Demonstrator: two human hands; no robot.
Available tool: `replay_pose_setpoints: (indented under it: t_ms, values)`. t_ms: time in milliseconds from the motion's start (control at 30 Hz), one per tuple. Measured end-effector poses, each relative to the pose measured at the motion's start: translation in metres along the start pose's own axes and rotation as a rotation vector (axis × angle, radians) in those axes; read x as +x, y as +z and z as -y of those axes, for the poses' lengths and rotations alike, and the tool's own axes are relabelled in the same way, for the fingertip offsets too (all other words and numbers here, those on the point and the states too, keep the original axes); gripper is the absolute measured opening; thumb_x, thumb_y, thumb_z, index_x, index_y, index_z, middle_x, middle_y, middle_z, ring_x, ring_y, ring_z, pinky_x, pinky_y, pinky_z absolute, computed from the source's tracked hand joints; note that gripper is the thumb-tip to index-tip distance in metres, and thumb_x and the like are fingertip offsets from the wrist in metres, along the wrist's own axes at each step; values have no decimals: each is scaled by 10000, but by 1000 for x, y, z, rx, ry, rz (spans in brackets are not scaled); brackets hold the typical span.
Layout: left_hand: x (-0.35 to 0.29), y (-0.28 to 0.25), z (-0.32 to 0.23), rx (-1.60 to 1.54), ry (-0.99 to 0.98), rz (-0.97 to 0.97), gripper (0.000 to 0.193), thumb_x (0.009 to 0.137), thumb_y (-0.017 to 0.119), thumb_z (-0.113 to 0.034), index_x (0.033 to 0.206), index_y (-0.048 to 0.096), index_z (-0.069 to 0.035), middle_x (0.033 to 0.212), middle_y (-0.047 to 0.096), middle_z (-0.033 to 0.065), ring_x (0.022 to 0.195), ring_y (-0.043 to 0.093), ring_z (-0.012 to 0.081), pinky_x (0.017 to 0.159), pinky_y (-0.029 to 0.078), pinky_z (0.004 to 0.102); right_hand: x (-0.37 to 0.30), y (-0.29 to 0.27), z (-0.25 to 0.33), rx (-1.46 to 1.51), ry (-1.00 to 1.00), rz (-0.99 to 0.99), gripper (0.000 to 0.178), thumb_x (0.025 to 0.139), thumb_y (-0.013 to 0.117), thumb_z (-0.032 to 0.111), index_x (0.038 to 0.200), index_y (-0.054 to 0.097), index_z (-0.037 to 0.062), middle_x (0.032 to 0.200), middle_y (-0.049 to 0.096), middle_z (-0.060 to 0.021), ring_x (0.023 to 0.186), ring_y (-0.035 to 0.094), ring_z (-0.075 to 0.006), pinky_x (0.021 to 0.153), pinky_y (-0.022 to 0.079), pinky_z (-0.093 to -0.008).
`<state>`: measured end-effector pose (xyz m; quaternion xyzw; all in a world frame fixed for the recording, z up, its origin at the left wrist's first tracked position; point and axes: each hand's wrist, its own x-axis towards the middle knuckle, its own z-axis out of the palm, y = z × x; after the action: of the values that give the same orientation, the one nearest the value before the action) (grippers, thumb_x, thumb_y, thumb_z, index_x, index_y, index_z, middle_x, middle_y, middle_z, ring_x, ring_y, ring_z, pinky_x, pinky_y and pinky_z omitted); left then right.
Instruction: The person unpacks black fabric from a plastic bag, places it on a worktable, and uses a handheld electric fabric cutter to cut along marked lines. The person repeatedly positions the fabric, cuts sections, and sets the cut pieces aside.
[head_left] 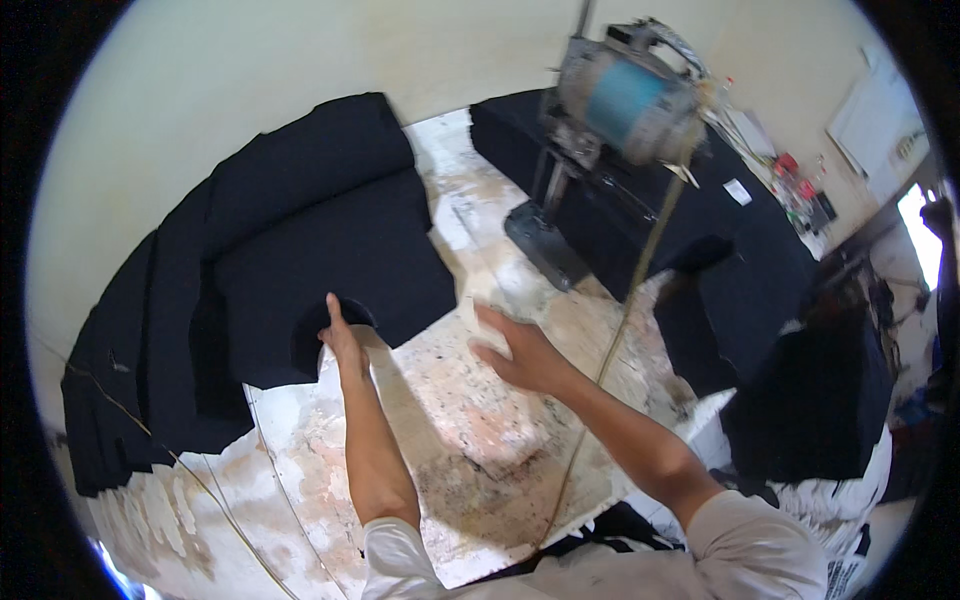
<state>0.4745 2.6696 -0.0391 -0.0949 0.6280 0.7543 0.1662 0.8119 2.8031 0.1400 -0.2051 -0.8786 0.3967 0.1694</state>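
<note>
My left hand (346,347) is at the near edge of a stack of black fabric (320,240), beside a darker rounded patch. One finger points up over the cloth and the others bend left, with nothing visibly held. Just right of the stack, my right hand (520,352) hovers over the worn tabletop (480,420), thumb and fingers apart and holding nothing. Beyond it stands an upright electric cloth cutter (625,98) with a blue-banded motor. Its dark base plate (545,247) rests on the table by more black fabric (600,215).
A cord (640,270) hangs from the cutter across the table, past my right forearm. Another thin cord (200,480) runs along the left. Black cloth (810,400) drapes over the right edge. Small red and clear items (795,190) lie along the back-right wall.
</note>
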Motion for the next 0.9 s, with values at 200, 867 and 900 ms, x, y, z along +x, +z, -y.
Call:
replay_pose_setpoints:
  t_ms: [200, 867, 900]
  values:
    - [-264, -13, 89, 310, 50, 500, 547, 1088, 633, -417, 1426, 616, 12, 1355, 702, 98, 1199, 652, 184, 1071, 490, 318, -174, -216, -6, 130, 340, 253, 302, 1040, 684, 153, 1302, 688, 2, 1124, 787, -167, 1000, 771, -198, 882, 598, -342]
    - [-548, -375, 99, 1662, -78, 717, 262, 943, 735, -297, 1140, 801, -137, 957, 787, 171, 861, 763, 326, 786, 601, 438, 91, -243, -101, -479, 570, -64, 645, 942, 684, 206, 1481, 450, -58, 1364, 665, -290, 1294, 647, -428, 1091, 536, -470]
    - [-538, -402, 94, 1679, -91, 710, 277, 932, 722, -322, 1135, 802, -151, 972, 778, 189, 865, 757, 357, 790, 597, 470, 85, -235, -95, -469, 581, -90, 593, 943, 680, 198, 1448, 480, -41, 1377, 654, -293, 1319, 629, -430, 1111, 521, -474]
